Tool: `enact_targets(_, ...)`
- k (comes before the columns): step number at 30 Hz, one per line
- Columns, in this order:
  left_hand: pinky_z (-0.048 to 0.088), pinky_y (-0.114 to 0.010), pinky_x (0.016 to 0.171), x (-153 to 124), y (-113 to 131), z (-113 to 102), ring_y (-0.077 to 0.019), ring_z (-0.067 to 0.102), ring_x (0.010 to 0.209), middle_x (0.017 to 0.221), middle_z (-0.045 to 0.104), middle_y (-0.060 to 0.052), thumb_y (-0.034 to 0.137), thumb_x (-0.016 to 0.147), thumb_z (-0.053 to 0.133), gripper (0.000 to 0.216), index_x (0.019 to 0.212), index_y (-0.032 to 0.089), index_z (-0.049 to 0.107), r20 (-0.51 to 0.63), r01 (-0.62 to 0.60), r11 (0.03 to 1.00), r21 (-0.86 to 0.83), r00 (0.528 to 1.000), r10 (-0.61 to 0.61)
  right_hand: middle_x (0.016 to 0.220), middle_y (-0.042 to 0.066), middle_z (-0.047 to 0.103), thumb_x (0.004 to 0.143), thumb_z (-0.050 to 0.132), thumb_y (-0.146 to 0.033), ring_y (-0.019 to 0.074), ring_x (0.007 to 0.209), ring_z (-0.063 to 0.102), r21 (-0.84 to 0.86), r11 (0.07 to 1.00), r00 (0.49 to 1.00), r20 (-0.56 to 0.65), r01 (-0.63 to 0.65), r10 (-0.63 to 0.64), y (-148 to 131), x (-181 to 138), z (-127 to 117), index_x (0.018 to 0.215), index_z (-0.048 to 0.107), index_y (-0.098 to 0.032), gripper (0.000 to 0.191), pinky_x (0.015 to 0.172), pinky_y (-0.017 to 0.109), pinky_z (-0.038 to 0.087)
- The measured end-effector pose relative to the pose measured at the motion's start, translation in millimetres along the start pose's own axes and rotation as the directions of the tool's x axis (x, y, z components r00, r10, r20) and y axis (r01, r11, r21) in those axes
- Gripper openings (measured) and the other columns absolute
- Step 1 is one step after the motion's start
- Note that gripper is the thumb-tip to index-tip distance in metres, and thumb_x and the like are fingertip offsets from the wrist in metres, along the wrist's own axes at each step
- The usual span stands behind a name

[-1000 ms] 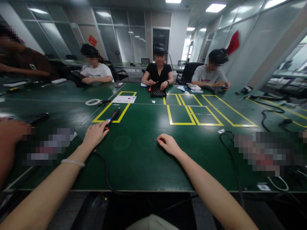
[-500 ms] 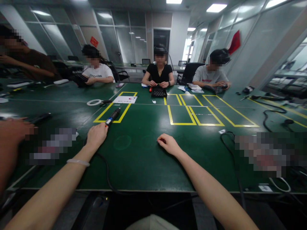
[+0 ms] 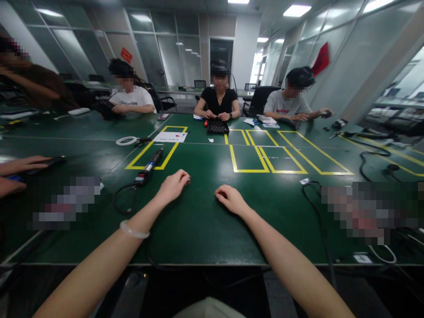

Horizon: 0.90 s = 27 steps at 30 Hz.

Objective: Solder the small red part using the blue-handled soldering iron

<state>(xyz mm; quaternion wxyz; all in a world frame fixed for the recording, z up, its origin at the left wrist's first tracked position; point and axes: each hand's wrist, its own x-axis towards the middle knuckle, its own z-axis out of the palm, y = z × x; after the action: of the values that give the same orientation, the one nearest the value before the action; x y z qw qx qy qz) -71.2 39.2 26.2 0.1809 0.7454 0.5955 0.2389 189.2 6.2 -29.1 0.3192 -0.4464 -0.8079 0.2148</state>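
My left hand (image 3: 175,185) is over the green table, to the right of a black electric screwdriver (image 3: 153,161). Its fingers are bent and closed, with nothing seen in them. The screwdriver lies slanted, apart from the hand, with its tip inside a yellow taped rectangle (image 3: 169,157) and its cable curling back on the near side. My right hand (image 3: 231,199) rests on the table a short way right of my left one, fingers curled together. No object shows in it, though the palm side is hidden.
Across the table (image 3: 205,229), a person in black (image 3: 217,104) handles something small above a black tray (image 3: 217,127). A white sheet (image 3: 170,137) lies at the far end of the left rectangle. Black cable (image 3: 313,203) runs along the right. Another person's hands (image 3: 24,168) are at far left.
My left hand has let go of the screwdriver, which stays lying on the table, and has moved right towards my right hand. My right hand has kept its place.
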Motion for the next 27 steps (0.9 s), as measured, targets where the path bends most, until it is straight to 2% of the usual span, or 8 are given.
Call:
enact_targets(3,0.047,-0.028,0.068,-6.2,33.0,32.9,-0.0162,0.06,0.07,0.078,0.064,-0.004,0.042,0.09,0.044,0.034,0.099,0.016,0.063,0.163,-0.046,0.929,-0.366,0.98,0.113,0.082,0.001,0.061,0.087,0.054,-0.018,0.0131,0.072,0.054,0.065,0.998,1.0,-0.02,0.001,0.0,-1.6,-1.5,-0.2,0.092,0.063,-0.019,0.01,0.068,0.025,0.04)
enact_targets(4,0.047,-0.028,0.065,-8.1,39.3,42.1,-0.0148,0.058,0.067,0.078,0.061,-0.003,0.042,0.089,0.044,0.037,0.106,0.015,0.062,0.198,-0.036,0.89,-0.454,0.97,0.14,0.082,0.001,0.061,0.087,0.054,-0.018,0.0127,0.071,0.054,0.098,0.995,1.0,-0.021,0.001,0.001,-2.6,-2.1,-0.1,0.096,0.062,-0.019,0.012,0.068,0.025,0.041)
enact_targets(8,0.04,-0.023,0.054,-15.3,44.4,65.7,-0.0112,0.046,0.055,0.063,0.047,0.004,0.044,0.091,0.043,0.053,0.135,0.013,0.045,0.297,0.053,0.766,-0.641,0.937,0.183,0.085,-0.001,0.062,0.086,0.055,-0.02,0.0113,0.067,0.054,0.236,0.971,0.999,0.028,0.03,-0.038,-8.9,-3.9,1.2,0.113,0.054,-0.019,0.027,0.065,0.023,0.042)
enact_targets(10,0.038,-0.022,0.052,-18.0,41.2,69.6,-0.0107,0.044,0.054,0.063,0.047,0.004,0.045,0.092,0.043,0.055,0.138,0.015,0.041,0.304,0.056,0.752,-0.657,0.932,0.196,0.086,-0.001,0.062,0.085,0.057,-0.021,0.0112,0.067,0.054,0.252,0.967,0.997,0.055,0.04,-0.055,-12.4,-4.5,2.4,0.112,0.054,-0.019,0.027,0.065,0.023,0.041)
enact_targets(14,0.037,-0.023,0.053,-21.3,39.6,69.7,-0.0109,0.045,0.055,0.071,0.053,0.001,0.047,0.092,0.043,0.054,0.137,0.017,0.044,0.291,0.023,0.763,-0.646,0.932,0.218,0.083,0.0,0.063,0.087,0.057,-0.023,0.0116,0.066,0.053,0.227,0.973,0.997,0.067,0.033,-0.049,-15.9,-4.9,4.3,0.103,0.058,-0.019,0.017,0.064,0.023,0.04)
enact_targets(20,0.036,-0.023,0.051,-24.4,44.3,68.6,-0.0113,0.046,0.052,0.06,0.048,0.004,0.046,0.095,0.038,0.052,0.134,0.013,0.046,0.241,-0.004,0.78,-0.625,0.95,0.198,0.076,-0.001,0.061,0.09,0.053,-0.03,0.0113,0.063,0.051,0.289,0.957,0.999,0.034,-0.025,0.016,-12.5,-4.0,4.1,0.092,0.058,-0.018,0.014,0.062,0.022,0.038)
enact_targets(22,0.04,-0.024,0.055,-25.7,44.7,67.3,-0.0119,0.05,0.056,0.065,0.052,0.003,0.046,0.095,0.039,0.048,0.129,0.014,0.05,0.214,-0.04,0.808,-0.588,0.955,0.204,0.075,-0.001,0.061,0.091,0.051,-0.032,0.0113,0.064,0.051,0.321,0.946,0.999,0.016,-0.05,0.047,-10.3,-3.1,4.1,0.091,0.058,-0.017,0.016,0.062,0.022,0.038)
enact_targets(27,0.045,-0.024,0.061,-29.1,46.6,63.6,-0.0134,0.057,0.071,0.089,0.06,-0.002,0.041,0.085,0.058,0.036,0.114,0.02,0.055,0.135,-0.189,0.879,-0.438,0.953,0.272,0.072,-0.002,0.058,0.09,0.051,-0.036,0.0108,0.064,0.05,0.348,0.93,0.992,0.002,-0.116,0.123,-6.5,-1.0,3.9,0.087,0.059,-0.017,0.021,0.062,0.022,0.037)
